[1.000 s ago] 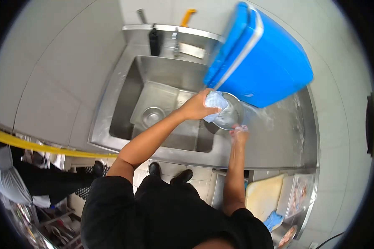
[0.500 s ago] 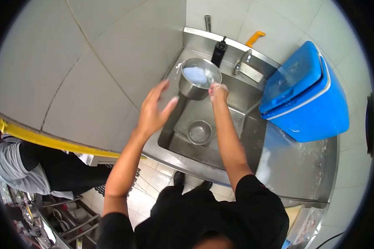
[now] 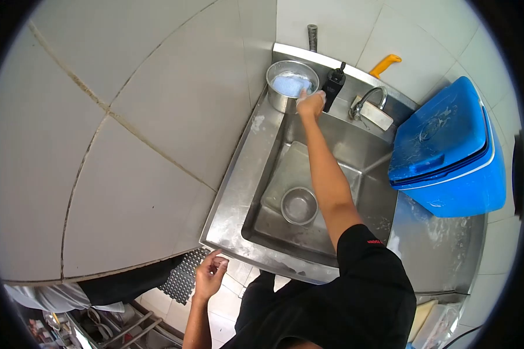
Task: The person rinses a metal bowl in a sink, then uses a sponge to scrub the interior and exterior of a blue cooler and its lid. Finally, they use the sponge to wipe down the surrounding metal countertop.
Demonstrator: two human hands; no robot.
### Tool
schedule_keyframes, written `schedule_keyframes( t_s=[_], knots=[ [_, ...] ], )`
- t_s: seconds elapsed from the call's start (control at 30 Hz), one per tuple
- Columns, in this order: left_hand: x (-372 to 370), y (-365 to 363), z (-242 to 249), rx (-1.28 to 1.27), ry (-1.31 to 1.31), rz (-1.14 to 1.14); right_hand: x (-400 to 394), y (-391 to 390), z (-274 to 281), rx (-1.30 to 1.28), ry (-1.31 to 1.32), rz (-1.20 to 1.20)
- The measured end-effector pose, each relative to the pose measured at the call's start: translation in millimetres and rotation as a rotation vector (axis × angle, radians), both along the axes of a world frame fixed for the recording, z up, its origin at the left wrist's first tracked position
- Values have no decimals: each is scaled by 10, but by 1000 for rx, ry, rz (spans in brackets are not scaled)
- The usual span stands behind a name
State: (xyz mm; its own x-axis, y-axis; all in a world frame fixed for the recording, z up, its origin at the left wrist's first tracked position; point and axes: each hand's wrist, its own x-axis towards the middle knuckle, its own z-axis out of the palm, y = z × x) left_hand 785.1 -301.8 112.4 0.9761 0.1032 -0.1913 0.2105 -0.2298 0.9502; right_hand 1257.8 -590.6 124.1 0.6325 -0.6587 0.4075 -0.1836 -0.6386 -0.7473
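A steel pot (image 3: 282, 103) stands at the back left corner of the sink ledge, with a pale blue cloth (image 3: 291, 85) and some suds inside. My right hand (image 3: 312, 104) is closed at the pot's near right rim; its fingertips are partly hidden. Low beside the sink's front left corner hangs my left hand (image 3: 211, 276), fingers loosely bent and apart, with nothing in it. On the floor of the sink basin (image 3: 343, 136) sits a small round steel bowl (image 3: 300, 206).
Behind the sink are a black pump bottle (image 3: 333, 88), a tap (image 3: 367, 104) and a yellow handle (image 3: 385, 65). A blue cooler box (image 3: 448, 157) stands on the wet right counter. A tiled wall (image 3: 157, 122) borders the left, with another person's clothing (image 3: 128, 291) beyond its lower edge.
The pot has gone from above the basin to the back left ledge, with my right hand still at its rim. My left hand has dropped away from beside the pot toward my body.
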Motion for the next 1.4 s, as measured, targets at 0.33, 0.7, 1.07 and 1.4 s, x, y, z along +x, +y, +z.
schedule_keyframes(
  t_s=[0.33,0.7,1.07,1.4],
  knots=[
    [314,-426,133,-83,-24,-73,743,-151,376,-597,746,801],
    [491,-920,178,-170,-4,-126,755,-98,424,-250,534,607],
    [884,-1708,172,-218,-185,-356,-1472,-789,759,281,-250,665],
    [563,-3724,51,-130,-120,-828,-4437,-2767,78,947,-263,31]
  ],
)
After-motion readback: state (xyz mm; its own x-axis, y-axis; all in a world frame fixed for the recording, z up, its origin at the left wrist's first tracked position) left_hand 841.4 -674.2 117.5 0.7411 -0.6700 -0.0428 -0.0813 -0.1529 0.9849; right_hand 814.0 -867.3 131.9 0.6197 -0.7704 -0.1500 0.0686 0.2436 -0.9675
